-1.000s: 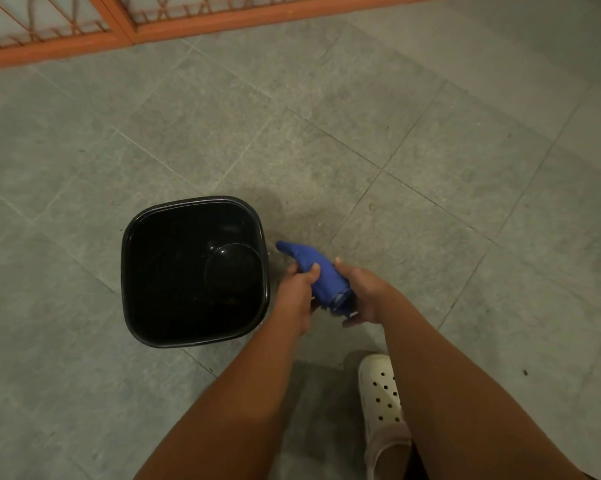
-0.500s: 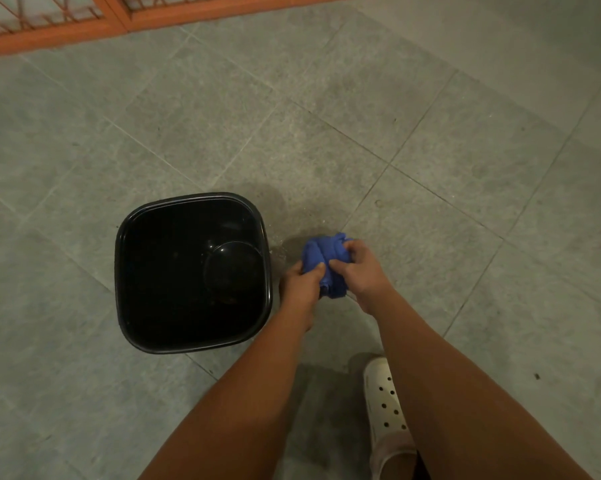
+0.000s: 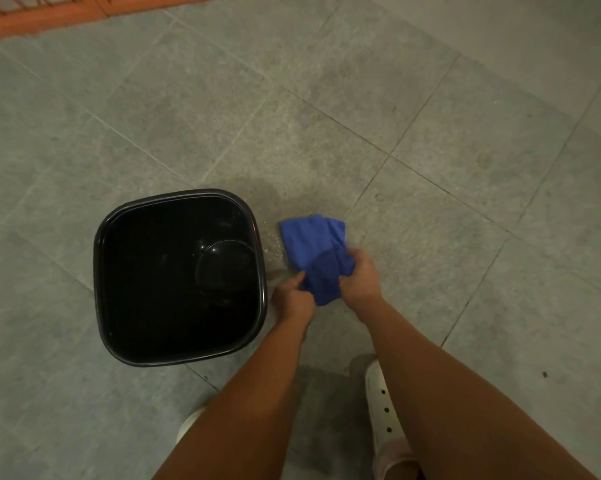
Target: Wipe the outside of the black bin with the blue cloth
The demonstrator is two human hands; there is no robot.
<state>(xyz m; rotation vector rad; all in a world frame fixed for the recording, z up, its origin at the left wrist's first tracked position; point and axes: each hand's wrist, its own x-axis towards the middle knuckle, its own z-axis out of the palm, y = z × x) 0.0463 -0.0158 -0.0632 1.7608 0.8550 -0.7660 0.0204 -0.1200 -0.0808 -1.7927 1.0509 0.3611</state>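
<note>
The black bin (image 3: 100,271) stands upright on the grey tiled floor, left of centre, and I look straight down into it. A round dark shape lies inside near its right wall. Just right of the bin I hold the blue cloth (image 3: 309,247) in the air with both hands. My left hand (image 3: 294,299) grips its lower left edge, close to the bin's right rim. My right hand (image 3: 359,277) grips its lower right part. The cloth's upper half spreads out flat above my fingers. It does not touch the bin.
Grey floor tiles (image 3: 430,133) surround the bin on all sides. An orange-framed barrier (image 3: 39,19) runs along the top left. My white perforated shoes (image 3: 384,414) stand on the floor below my arms, close to the bin's near right corner.
The cloth was a twisted roll, then a bunched wad between my hands; now it is partly opened out and wider. My hands have drifted slightly right of the bin.
</note>
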